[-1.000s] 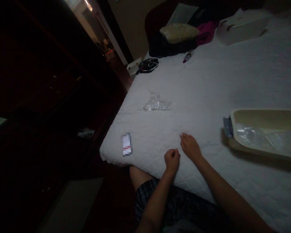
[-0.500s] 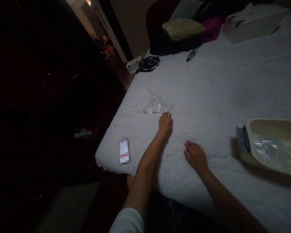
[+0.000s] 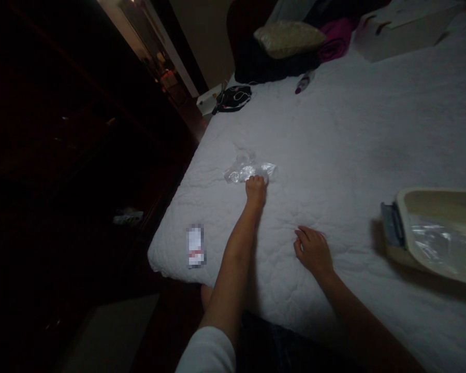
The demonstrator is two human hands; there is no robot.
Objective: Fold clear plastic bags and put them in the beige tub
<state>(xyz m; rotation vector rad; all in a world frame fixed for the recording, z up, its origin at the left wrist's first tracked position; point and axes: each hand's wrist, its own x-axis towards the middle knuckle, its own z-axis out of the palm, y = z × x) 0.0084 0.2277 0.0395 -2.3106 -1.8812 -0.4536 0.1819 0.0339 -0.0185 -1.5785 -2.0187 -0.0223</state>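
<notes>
A crumpled clear plastic bag (image 3: 243, 171) lies on the white quilted bedspread (image 3: 334, 155). My left hand (image 3: 255, 190) is at the bag's near edge, its fingers curled down and closed on the plastic; the fingertips are hidden under the knuckles. To the right and nearer me, my right hand (image 3: 314, 251) rests on the bedspread with nothing in it, its fingers loosely stretched out and slightly apart.
At right a cream plastic bin (image 3: 407, 194) with a grey latch holds clear plastic. A blurred-out phone-like item (image 3: 195, 246) lies near the bed's left corner. Farther back are a small bottle (image 3: 303, 83), dark cloth with a cord (image 3: 235, 98), a cushion (image 3: 291, 39) and a white box (image 3: 404, 39).
My left hand has shifted a little left along the bag's near edge, and its fingers are more curled. My right hand stays in place. The view has moved slightly.
</notes>
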